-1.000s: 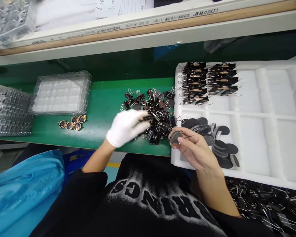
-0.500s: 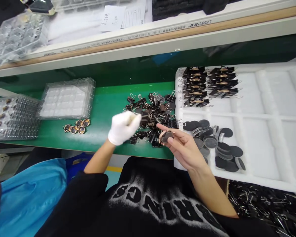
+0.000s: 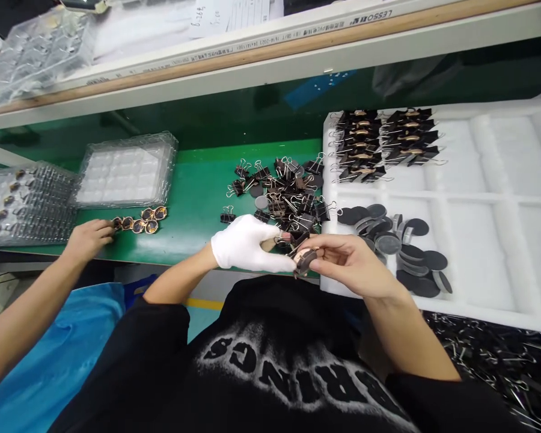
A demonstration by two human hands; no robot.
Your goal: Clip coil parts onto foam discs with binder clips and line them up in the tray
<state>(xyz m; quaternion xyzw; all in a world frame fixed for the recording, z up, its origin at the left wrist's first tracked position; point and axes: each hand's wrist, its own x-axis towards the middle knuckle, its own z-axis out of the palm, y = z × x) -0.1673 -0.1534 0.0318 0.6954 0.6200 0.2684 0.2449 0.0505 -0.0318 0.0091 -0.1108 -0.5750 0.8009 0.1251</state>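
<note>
On the right, a white foam tray (image 3: 478,198) holds 2 rows of clipped assemblies (image 3: 383,144) and loose dark discs (image 3: 406,258). The gloved left hand (image 3: 247,245) and bare right hand (image 3: 351,264), apart 0.5 s ago, now pinch a binder clip (image 3: 290,239) and coppery disc (image 3: 305,261) together; a co-worker's hand (image 3: 88,236) has arrived by the rings (image 3: 139,221).

The white strip (image 3: 261,37) along the shelf edge reads "LESSO", seen upside down. The black shirt (image 3: 293,367) bears large pale letters "RINGS", also upside down. Handwritten numbers on a paper sheet (image 3: 228,13) are too small to read.
</note>
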